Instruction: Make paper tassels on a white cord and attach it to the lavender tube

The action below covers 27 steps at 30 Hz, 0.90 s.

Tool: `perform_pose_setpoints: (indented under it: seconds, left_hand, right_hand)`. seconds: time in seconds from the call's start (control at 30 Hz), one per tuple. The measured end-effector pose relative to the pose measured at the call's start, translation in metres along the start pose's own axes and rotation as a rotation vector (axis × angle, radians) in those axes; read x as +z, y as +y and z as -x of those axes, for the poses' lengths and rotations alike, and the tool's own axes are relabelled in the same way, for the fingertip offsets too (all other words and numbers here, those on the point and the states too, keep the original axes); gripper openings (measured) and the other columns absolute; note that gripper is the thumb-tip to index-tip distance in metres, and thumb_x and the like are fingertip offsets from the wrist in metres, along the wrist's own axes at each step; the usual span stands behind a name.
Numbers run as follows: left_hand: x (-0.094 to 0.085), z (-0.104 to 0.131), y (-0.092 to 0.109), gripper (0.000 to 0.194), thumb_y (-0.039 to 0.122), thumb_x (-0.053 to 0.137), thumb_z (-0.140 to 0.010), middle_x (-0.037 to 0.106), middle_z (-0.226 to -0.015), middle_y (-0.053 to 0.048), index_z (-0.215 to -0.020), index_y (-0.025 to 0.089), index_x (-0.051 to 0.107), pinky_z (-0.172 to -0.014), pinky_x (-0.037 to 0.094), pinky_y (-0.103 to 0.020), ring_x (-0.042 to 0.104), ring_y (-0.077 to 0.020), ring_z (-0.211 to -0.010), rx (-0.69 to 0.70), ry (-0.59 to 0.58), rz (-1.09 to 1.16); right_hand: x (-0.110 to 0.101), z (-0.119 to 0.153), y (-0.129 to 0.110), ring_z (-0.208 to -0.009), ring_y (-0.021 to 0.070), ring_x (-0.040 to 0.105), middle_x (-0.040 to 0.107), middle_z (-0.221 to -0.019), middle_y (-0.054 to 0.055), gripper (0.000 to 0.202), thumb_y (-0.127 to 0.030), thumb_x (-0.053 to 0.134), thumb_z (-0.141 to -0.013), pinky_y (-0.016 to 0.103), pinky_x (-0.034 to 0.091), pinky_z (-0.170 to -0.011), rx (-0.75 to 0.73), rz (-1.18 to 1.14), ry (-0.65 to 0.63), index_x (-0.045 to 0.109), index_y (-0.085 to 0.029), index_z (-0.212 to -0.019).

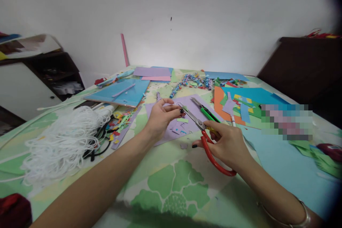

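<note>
My right hand (227, 142) is closed on red-handled scissors (217, 162), whose blades point up and left toward my left hand (162, 117). The left thumb and index finger pinch together near the blade tips; a thin, pale curved piece shows there, too small to name. Beneath both hands lies a purple sheet (173, 135) with small paper scraps on it. A green and black cutter (210, 114) rests on that sheet, just beyond the scissors.
A bundle of white cord (64, 146) lies at the left, near a blue sheet pack (120, 92). Curled paper strips (196, 80) sit at the back. Orange paper (219, 108), other coloured sheets and a blurred pixelated object are at the right.
</note>
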<state>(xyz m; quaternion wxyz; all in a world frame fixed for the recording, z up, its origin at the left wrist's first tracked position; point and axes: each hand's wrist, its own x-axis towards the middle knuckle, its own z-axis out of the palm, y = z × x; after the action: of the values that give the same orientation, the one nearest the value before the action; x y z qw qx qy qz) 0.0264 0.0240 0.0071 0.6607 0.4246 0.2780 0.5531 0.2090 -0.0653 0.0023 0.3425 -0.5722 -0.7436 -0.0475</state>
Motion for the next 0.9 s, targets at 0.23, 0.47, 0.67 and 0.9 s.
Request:
perform_pose_setpoints:
  seconds: [0.23, 0.47, 0.67, 0.9]
  left_hand:
    - [0.0007, -0.0002, 0.0003, 0.049, 0.009, 0.082, -0.053, 0.069, -0.068, -0.001, -0.086, 0.015, 0.047, -0.064, 0.050, -0.027, 0.067, -0.0149, -0.060, 0.014, -0.013, -0.008]
    - [-0.0025, -0.0016, 0.0015, 0.051, 0.011, 0.083, -0.053, 0.070, -0.068, -0.002, -0.087, 0.016, 0.047, -0.063, 0.049, -0.027, 0.067, -0.0159, -0.060, 0.022, -0.025, -0.016]
    - [-0.0018, -0.0003, 0.0044, 0.043, 0.010, 0.079, -0.057, 0.067, -0.066, 0.002, -0.083, 0.017, 0.045, -0.061, 0.048, -0.026, 0.066, -0.0143, -0.059, 0.037, -0.066, -0.043]
    - [0.0020, 0.0029, 0.0066, 0.032, 0.005, 0.070, -0.062, 0.058, -0.064, 0.007, -0.079, 0.018, 0.047, -0.059, 0.044, -0.019, 0.058, -0.0068, -0.058, -0.072, -0.119, 0.085]
  right_hand:
    - [-0.0002, -0.0006, -0.0006, -0.045, 0.0119, 0.046, 0.054, -0.051, 0.000, 0.039, -0.047, 0.067, -0.075, 0.024, 0.034, -0.047, 0.000, -0.004, 0.000, 0.073, -0.012, -0.088]
    - [-0.0013, 0.0000, 0.0004, -0.046, 0.0127, 0.045, 0.052, -0.051, 0.000, 0.040, -0.050, 0.067, -0.074, 0.025, 0.033, -0.047, 0.014, 0.004, -0.007, 0.074, -0.013, -0.087]
    - [-0.0025, -0.0001, -0.0013, -0.046, 0.0110, 0.039, 0.047, -0.049, -0.002, 0.040, -0.051, 0.069, -0.073, 0.024, 0.031, -0.047, 0.049, -0.045, -0.049, 0.073, -0.014, -0.085]
    - [-0.0006, -0.0012, -0.0013, -0.052, 0.0102, 0.029, 0.037, -0.052, -0.005, 0.041, -0.051, 0.077, -0.063, 0.023, 0.028, -0.046, 0.281, -0.353, -0.209, 0.070, -0.014, -0.079]
